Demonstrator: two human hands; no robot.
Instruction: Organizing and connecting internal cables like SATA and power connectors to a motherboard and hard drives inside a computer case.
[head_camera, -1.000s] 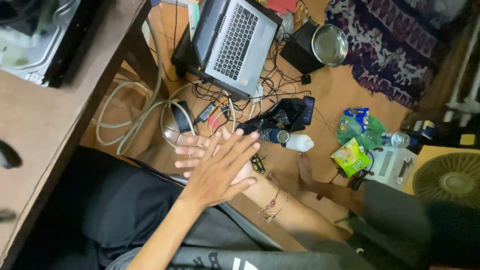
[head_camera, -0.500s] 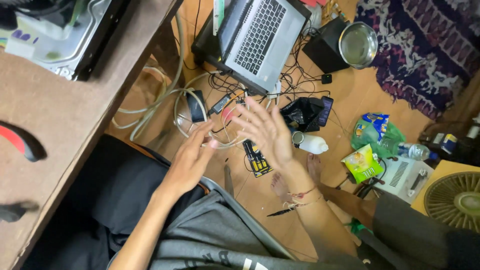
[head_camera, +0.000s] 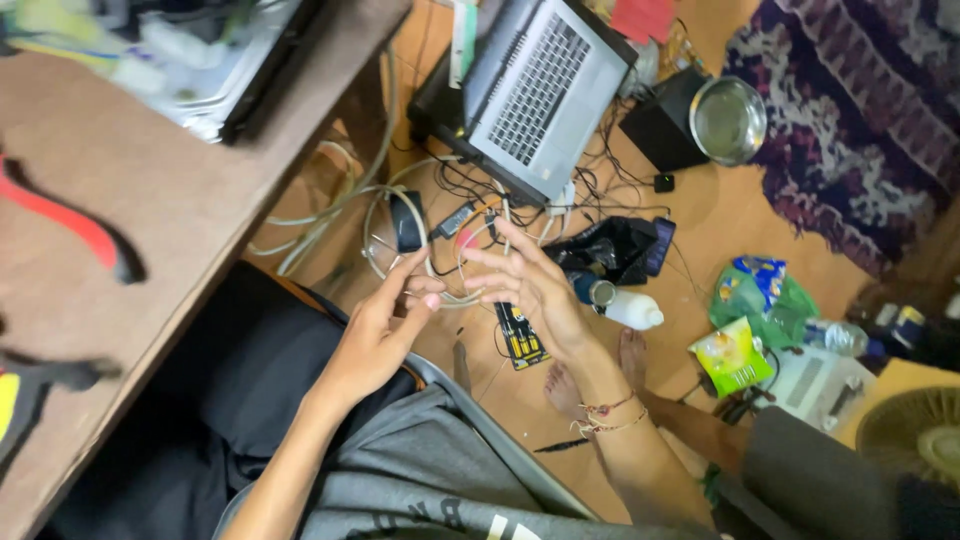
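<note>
Left hand (head_camera: 385, 325) and right hand (head_camera: 530, 285) hover empty, fingers loosely spread, fingertips nearly meeting above coiled white cables (head_camera: 400, 215) on the wooden floor (head_camera: 740, 225). Beyond lie an open laptop (head_camera: 545, 90) and a steel bowl (head_camera: 728, 120); a brown bench (head_camera: 170, 200) flanks left.

The left hand (head_camera: 385, 325) and the right hand (head_camera: 530, 285) are hovering bare above the floor (head_camera: 720, 225), fingers spread, fingertips nearly meeting. Nearest beneath them, pale coiled cables (head_camera: 385, 215) are lying tangled beside a desk's edge.
</note>
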